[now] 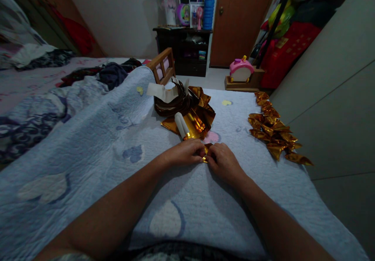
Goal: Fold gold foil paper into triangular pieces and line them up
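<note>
Between my two hands is a small piece of gold foil paper [205,159], mostly covered by the fingers. My left hand [187,151] pinches its left side, and my right hand [224,160] pinches the right side. Just beyond them, a white rolled or folded item [182,126] lies on loose gold foil sheets [205,114]. A bundle of dark-edged sheets [171,107] with whitish flaps sits behind it. Off to the right, several folded gold foil pieces [272,132] lie in a heap near the bed's edge.
A pale blue quilt [123,206] with heart patterns covers the surface under my hands. Crumpled bedding and clothes [113,75] lie to the left. Beyond stand a wooden rail [164,64], a dark cabinet [183,52] and a pink toy [241,70]. A pale panel [331,93] borders the right side.
</note>
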### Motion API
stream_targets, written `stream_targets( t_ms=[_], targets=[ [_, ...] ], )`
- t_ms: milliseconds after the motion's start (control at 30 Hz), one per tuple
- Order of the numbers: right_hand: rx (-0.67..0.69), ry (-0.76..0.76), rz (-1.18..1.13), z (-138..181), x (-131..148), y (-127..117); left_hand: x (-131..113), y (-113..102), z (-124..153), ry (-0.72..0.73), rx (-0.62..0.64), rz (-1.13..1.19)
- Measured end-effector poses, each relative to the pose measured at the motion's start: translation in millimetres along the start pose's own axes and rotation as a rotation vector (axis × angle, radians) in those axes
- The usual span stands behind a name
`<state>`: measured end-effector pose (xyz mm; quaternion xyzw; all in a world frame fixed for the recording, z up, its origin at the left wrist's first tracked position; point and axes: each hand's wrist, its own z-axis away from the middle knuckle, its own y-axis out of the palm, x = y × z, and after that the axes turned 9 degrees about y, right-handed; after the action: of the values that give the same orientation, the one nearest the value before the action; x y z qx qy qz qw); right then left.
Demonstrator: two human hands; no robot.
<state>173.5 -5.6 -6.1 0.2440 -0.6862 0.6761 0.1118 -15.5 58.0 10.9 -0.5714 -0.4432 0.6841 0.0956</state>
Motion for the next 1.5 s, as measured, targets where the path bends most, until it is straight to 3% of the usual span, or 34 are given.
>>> stream_targets(
  t_ms=[1500],
  targets=[
    [0.002,0.023,0.034,-1.8,1.3,-0.1,1.9,2.4,-1.6,0.005,-0.007,-0.028]
  ],
)
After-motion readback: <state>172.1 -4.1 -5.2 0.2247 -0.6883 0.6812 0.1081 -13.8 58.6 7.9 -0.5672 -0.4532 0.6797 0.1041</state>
